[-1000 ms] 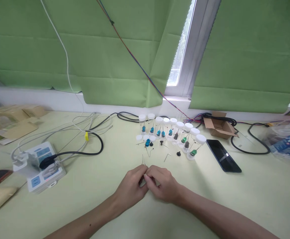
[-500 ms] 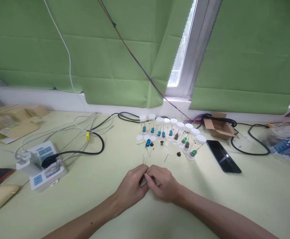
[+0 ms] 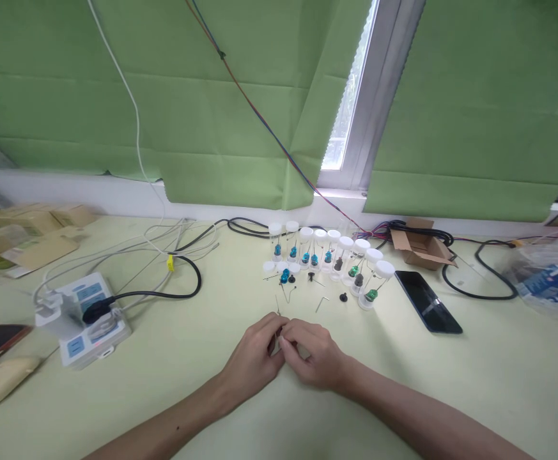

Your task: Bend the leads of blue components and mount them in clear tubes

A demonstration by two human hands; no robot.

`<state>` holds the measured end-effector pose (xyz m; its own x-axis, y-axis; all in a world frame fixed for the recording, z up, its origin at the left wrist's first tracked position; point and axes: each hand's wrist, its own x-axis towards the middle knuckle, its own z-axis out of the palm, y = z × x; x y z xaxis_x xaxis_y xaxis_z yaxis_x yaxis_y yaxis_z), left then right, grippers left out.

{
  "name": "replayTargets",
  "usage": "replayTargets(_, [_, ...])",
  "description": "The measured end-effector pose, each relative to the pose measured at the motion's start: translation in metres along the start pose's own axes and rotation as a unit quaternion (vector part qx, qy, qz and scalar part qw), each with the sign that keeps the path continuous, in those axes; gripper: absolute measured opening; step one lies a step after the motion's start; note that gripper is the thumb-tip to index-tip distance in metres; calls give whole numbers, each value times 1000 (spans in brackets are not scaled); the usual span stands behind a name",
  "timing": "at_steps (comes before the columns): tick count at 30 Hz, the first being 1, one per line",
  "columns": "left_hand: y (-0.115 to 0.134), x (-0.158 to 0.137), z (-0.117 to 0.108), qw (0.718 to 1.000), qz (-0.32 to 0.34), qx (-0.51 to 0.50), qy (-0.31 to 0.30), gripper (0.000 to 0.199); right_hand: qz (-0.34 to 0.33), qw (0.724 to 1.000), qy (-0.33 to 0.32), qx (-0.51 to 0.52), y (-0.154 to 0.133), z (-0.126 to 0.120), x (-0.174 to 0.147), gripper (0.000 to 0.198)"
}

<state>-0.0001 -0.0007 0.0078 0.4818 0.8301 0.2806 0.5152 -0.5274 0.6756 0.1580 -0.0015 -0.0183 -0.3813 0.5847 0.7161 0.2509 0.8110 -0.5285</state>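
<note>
My left hand (image 3: 258, 345) and my right hand (image 3: 314, 352) meet above the table, thumbs and forefingers pinched together and touching. A thin metal wire (image 3: 277, 304) pokes up from between the fingertips; its lower end is hidden by the fingers. Just beyond them lie a bent wire piece (image 3: 287, 294), blue beads or knobs (image 3: 284, 275), small black knobs (image 3: 292, 278) and a hex key (image 3: 322, 303). Another black knob (image 3: 343, 297) rests further right. Behind stands a row of transparent tubes with white caps (image 3: 320, 235), holding blue, grey and green pieces on thin stems.
To the right are a smartphone (image 3: 427, 301), an open cardboard box (image 3: 422, 248) and a plastic bag (image 3: 554, 278). A white power strip (image 3: 75, 348) with plugs and a black cable (image 3: 183, 292) occupies the left. Flat cardboard pieces (image 3: 39, 252) lie at the far left.
The wire between my fingertips has changed its angle and looks straighter. Both hands stay pinched together in nearly the same place; the view has shifted very slightly.
</note>
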Motion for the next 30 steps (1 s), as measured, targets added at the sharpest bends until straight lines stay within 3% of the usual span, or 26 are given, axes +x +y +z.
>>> replayTargets(10, [-1,1,-1,1000,9,-9,-11,21,1,1000,-26,17,-1,-2,0,11])
replayTargets(20, [-2,2,0,1000,9,-5,-6,23,-26,998,-44,33,-5,-7,5,24])
replayTargets(30, [-2,2,-1,1000,-9,-16,-16,23,-12,998,-40,44,-5,-7,4,16])
